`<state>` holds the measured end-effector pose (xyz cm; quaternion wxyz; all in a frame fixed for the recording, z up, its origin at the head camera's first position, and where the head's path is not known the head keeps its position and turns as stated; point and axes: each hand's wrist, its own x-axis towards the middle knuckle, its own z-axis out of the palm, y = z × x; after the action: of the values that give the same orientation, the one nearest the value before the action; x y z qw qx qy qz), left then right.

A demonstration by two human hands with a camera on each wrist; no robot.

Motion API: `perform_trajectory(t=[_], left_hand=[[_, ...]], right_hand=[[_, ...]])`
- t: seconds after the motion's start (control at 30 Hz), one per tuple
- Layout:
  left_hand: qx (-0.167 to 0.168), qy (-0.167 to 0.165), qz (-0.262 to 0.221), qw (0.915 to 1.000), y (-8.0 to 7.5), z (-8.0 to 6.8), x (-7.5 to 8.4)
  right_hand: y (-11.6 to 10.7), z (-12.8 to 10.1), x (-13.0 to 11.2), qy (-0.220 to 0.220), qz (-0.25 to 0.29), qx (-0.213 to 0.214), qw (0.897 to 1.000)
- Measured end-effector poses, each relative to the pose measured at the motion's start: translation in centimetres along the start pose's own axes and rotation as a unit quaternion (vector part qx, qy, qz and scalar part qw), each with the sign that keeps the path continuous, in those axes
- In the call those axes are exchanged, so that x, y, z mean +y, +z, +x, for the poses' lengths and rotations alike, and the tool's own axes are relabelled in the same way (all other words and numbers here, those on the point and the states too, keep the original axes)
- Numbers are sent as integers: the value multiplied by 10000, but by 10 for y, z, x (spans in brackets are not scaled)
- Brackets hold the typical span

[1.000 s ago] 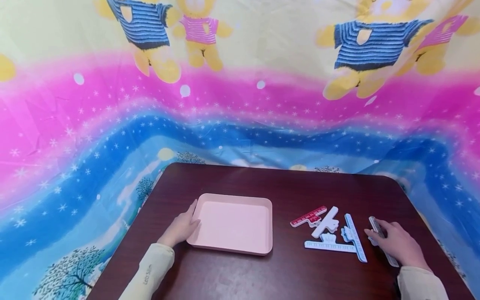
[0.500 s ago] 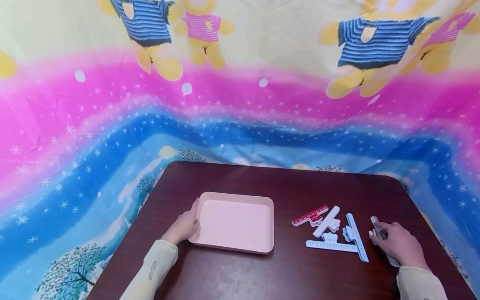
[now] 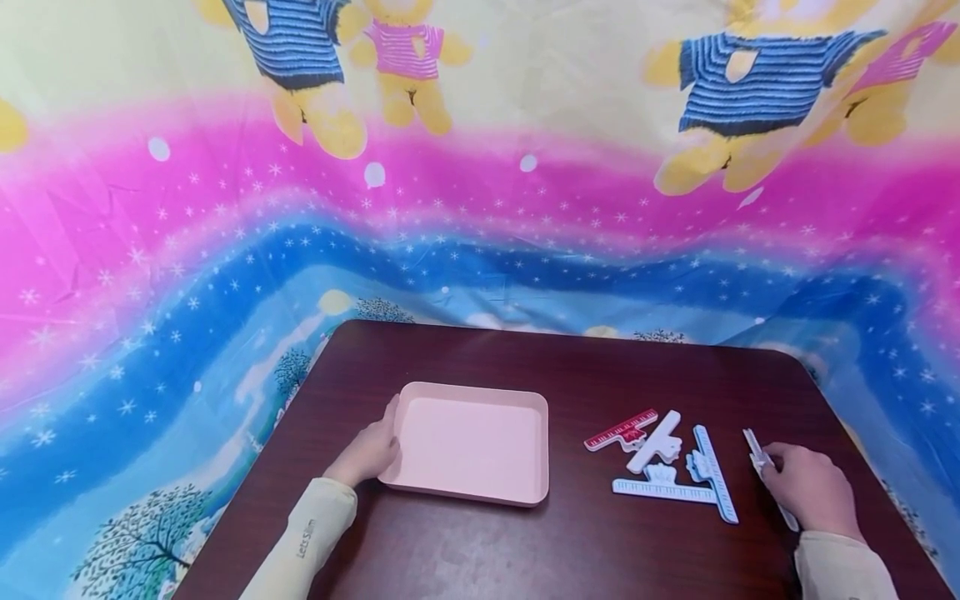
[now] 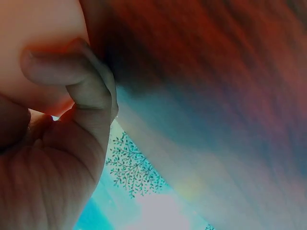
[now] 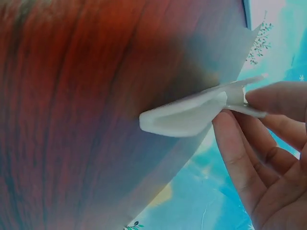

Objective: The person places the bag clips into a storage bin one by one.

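Note:
A pink tray (image 3: 471, 393) lies on the dark wooden table (image 3: 525, 358). My left hand (image 3: 369, 454) holds its left rim, with a bent finger (image 4: 72, 72) against the tray wall (image 4: 38, 24). Right of the tray lie a red ruler clip (image 3: 621, 429), a white clip (image 3: 654, 442) and two blue ruler clips (image 3: 712, 475). At the table's right side my right hand (image 3: 812, 493) pinches a long white clip (image 3: 756, 450). In the right wrist view that clip (image 5: 192, 115) is tilted up off the table, held by its end between fingertips (image 5: 273, 98).
A bright printed cloth (image 3: 480, 208) with bears and stars hangs behind and around the table. The table's rounded right edge (image 3: 885, 500) is close to my right hand. Bare wood (image 3: 570, 550) runs along the front between my two sleeves.
My right hand has closed on the long white clip and tipped it up from lying flat. The left hand stays at the tray's rim.

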<state>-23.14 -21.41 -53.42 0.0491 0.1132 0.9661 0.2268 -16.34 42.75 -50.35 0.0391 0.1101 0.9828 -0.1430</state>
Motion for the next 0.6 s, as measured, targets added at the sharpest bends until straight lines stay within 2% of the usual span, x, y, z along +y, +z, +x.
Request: perform_trajectory(t=[0.3, 0.6], left_hand=[[99, 76, -21, 9999, 3, 0, -2], [159, 115, -15, 9998, 4, 0, -3]], right_hand=[[-3, -1, 0, 35, 44, 177, 9998], [-7, -3, 0, 88, 163, 140, 9997]])
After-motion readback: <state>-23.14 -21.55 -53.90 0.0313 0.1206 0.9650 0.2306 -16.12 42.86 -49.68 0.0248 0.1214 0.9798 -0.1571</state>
